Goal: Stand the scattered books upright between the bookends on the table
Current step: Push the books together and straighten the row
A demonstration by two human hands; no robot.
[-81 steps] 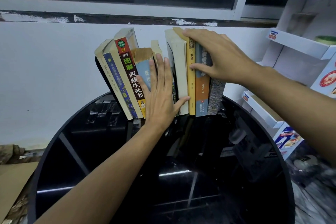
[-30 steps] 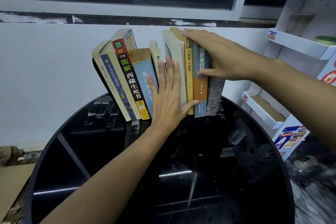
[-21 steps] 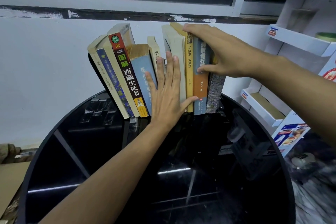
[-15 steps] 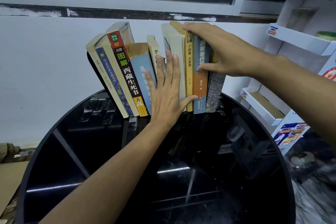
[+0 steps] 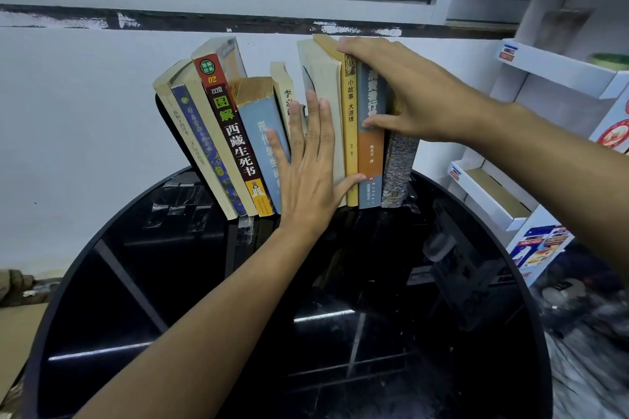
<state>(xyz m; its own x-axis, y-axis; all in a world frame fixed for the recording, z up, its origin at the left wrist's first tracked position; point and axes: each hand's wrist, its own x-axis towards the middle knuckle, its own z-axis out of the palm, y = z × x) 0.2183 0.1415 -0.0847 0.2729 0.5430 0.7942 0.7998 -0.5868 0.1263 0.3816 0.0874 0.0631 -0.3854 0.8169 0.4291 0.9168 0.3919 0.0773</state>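
Note:
Several books stand in a row at the far edge of a round black glass table [image 5: 340, 333]. The left group, with a dark red-spined book [image 5: 235, 139] and a pale blue book [image 5: 263, 133], leans left against a black bookend [image 5: 162, 112]. The right group, with a yellow book [image 5: 350, 133] and a blue-and-orange book [image 5: 371, 153], stands upright. My left hand [image 5: 309, 167] lies flat with straight fingers against the spines in the middle. My right hand [image 5: 408, 92] curls over the tops of the right books, thumb on the blue-and-orange spine. No right bookend is visible.
A white wall and a window sill run close behind the books. White display shelves [image 5: 561, 71] with boxes stand just right of the table. Cardboard [image 5: 13, 333] lies on the floor at the left.
My left hand has slid right along the spines, uncovering the pale blue book. My right hand has kept its hold on the right books.

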